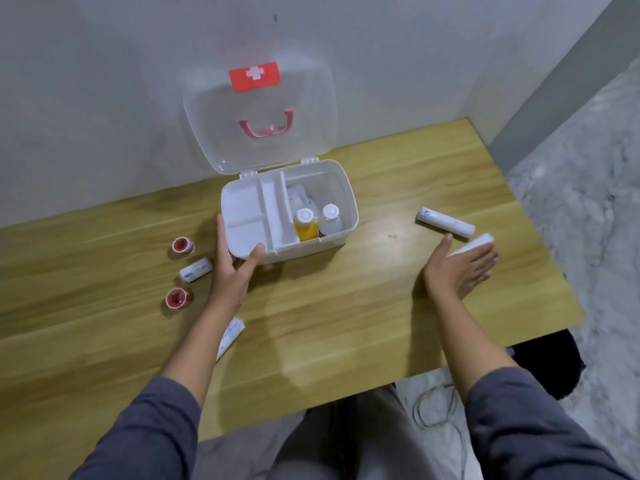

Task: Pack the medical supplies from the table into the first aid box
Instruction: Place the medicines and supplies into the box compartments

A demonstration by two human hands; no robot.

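The white first aid box point(341, 199) stands open on the wooden table point(346, 306), its clear lid point(259, 112) leaning back against the wall. Inside stand a yellow bottle point(306, 225) and a clear bottle point(330, 220), with a white packet point(298, 197) behind them. My left hand point(235, 258) grips the box's front-left corner, thumb on the inner tray point(242, 216). My right hand point(460, 268) hovers open over a white bandage roll point(479, 242); a second roll point(445, 222) lies just beyond. On the left lie two red tape rolls point(183, 245) point(177, 298) and two more bandage rolls point(195, 270) point(230, 336).
A grey wall runs right behind the box. The table's right edge is close to my right hand, with marble floor point(588, 202) beyond and a black object point(547, 362) under that corner. A cable point(436, 407) lies on the floor by my knees.
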